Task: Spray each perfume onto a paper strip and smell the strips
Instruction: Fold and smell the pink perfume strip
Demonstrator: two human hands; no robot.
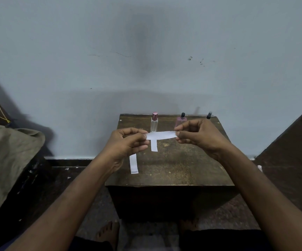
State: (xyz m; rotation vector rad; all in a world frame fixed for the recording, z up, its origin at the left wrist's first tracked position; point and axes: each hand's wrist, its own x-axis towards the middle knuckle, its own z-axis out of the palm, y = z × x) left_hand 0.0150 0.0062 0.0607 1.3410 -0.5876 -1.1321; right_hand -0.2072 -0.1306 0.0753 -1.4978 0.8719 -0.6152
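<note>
Two hands stretch a paper strip above a small wooden table.

Left hand and right hand each pinch one end between thumb and fingertips. Two more strips lie below; three bottles stand behind.

Both arms outstretched, left hand and right hand raised level, each in pinching grip.

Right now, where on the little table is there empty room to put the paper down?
The near right part of the table is bare, below the right hand. It is crowded at the back by the wall, where three perfume bottles stand, and at the left, where two paper strips lie.
</note>
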